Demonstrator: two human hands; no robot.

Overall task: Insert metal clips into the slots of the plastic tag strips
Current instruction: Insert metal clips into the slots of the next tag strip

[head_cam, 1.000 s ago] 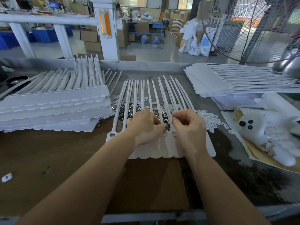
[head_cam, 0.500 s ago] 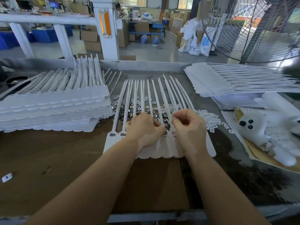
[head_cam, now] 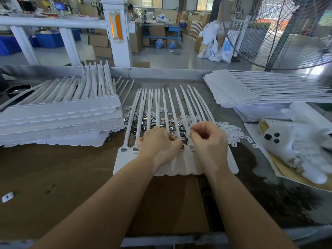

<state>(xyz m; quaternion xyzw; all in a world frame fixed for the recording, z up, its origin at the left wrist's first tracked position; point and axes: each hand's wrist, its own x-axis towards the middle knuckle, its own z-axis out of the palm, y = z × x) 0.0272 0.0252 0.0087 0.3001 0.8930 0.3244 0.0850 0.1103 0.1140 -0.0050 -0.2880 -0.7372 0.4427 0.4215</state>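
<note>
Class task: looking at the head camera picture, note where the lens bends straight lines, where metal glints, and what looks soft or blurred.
Head view: the white rail bows with wide-angle distortion; the metal clips catch small glints; the white plush toy at the right edge looks soft and smeared; both hands stay fairly sharp.

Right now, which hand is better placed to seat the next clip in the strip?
Right hand, probably: its fingers are pinched together just above the slot row of the tag strip, near the clip pile. The left hand lies curled on the strip, seemingly steadying it.
</note>
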